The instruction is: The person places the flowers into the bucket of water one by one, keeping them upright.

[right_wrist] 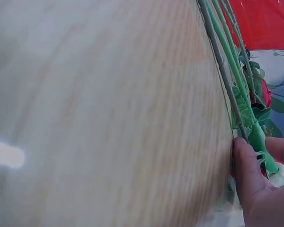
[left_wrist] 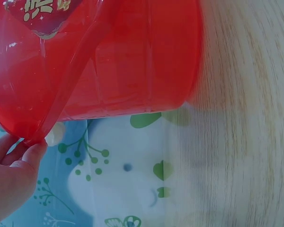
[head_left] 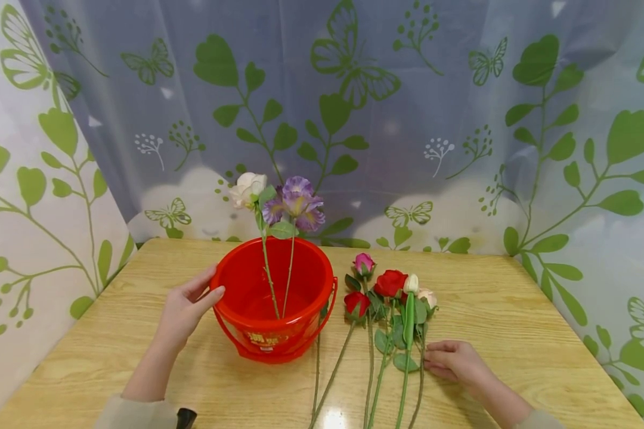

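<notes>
My left hand point(head_left: 185, 307) grips the rim of a red plastic bucket point(head_left: 300, 336), thumb on one side and fingers on the other; the left wrist view shows the same hold on the bucket point(left_wrist: 132, 61). Inside the bucket stand a white flower point(head_left: 248, 189) and a purple iris point(head_left: 297, 205), both upright. To its right lie a pink rose point(head_left: 364, 263), two red roses point(head_left: 390, 283), a white tulip point(head_left: 412, 283) and a peach rose point(head_left: 428, 297). At the peach rose's stem are the fingertips of my right hand point(head_left: 458, 362), with fingers loosely extended.
Flower stems point(head_left: 368, 375) run towards the front edge of the wooden table point(head_left: 515, 322). The bucket's handle point(head_left: 330, 307) hangs down along its side. Near my left sleeve sits a small black object point(head_left: 186, 418). A patterned curtain point(head_left: 451, 196) closes off the back.
</notes>
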